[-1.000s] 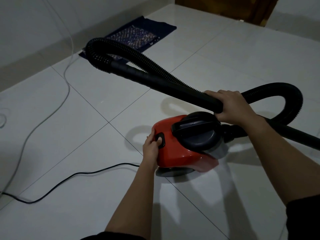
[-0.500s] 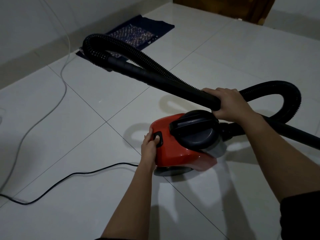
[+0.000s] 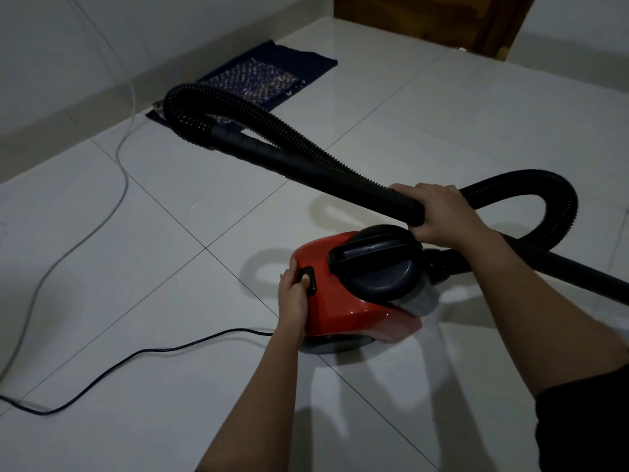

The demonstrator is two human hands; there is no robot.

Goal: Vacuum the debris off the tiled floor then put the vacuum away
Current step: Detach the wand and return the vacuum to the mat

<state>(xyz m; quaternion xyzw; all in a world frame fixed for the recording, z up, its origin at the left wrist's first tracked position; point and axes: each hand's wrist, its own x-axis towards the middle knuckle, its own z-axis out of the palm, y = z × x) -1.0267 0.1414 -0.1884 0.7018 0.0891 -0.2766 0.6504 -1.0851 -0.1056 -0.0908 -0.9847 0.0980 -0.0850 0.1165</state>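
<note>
- The red vacuum (image 3: 343, 304) sits on the tiled floor (image 3: 163, 260) just in front of the person, with its black carrying handle (image 3: 371, 252) on top
- The left hand (image 3: 293, 296) holds the near end of the vacuum, fingers curled round its edge and the thumb pressing the black switch (image 3: 308, 279); this grip is closed on the body
- The right hand (image 3: 439, 212) is wrapped round the near end of the black tube (image 3: 299, 165), just above the handle; this grip is clamped on the tube
- The tube runs off to the far left, where the ribbed hose (image 3: 561, 195) loops back, passes the right hand and curls round to the vacuum's far end
- A black power cord (image 3: 136, 356) trails from the vacuum to the left edge, not wound up
- With the thumb on the switch, the machine is likely being turned on or off; I cannot tell which
- The dim tiles show only 1 pale fleck (image 3: 194, 206), so the cleaning may be nearly done, or the debris just doesn't show
- Putting away is all left to do: the cord, hose and vacuum are all out
- A dark mat (image 3: 272, 76) lies by the wall, with a grey cable (image 3: 122, 158) nearby
</note>
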